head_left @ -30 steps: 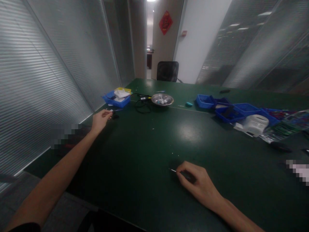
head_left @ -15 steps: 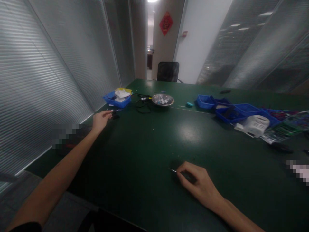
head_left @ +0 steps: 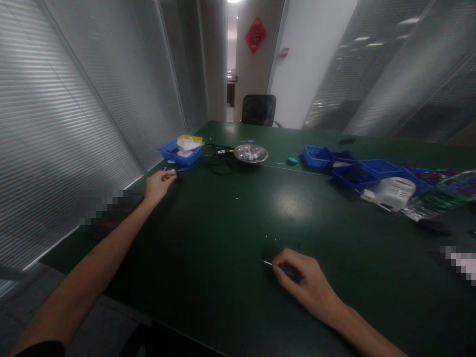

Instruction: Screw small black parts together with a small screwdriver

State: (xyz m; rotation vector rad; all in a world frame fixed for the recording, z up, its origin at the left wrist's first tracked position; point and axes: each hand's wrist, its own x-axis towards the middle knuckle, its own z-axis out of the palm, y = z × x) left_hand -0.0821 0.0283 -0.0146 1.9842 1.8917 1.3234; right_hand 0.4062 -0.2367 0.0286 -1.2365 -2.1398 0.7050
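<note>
While the right hand (head_left: 308, 285) lay at the near right of the green bench (head_left: 201, 248): its grip pinched a thin metal-tipped tool (head_left: 267, 262) between thumb and forefinger.
Thin tool's place: its slim silvery shaft stuck out leftward from the fingertips, low over the bench; the rest was hidden by the hand.
White specks (head_left: 271, 238): they lay on the bench, just beyond the tool.
Left hand (head_left: 159, 185): it reached to the far left, its thumb and fingers drawn close together at a small white piece (head_left: 172, 170); whether the grip pinched that piece could not be told.
Dark object (head_left: 179, 179): it sat just right of the left fingertips, too blurred to name.
Blue bin (head_left: 189, 159): it stood beyond the left hand, with white tissue (head_left: 188, 144) in it and a yellow tray (head_left: 195, 139) just behind.
Steel dish (head_left: 240, 158): it stood on the far middle of the bench, holding small white parts (head_left: 251, 156), with a black cable (head_left: 222, 173) beside it on the left.
Turquoise piece (head_left: 292, 160): it lay between the dish and the blue trays (head_left: 315, 159) on the far right.
White slotted housing (head_left: 396, 192): it lay in front of those trays, beside a clear bag of green strands (head_left: 441, 201).
Black chair (head_left: 259, 110): it stood past the far edge.
</note>
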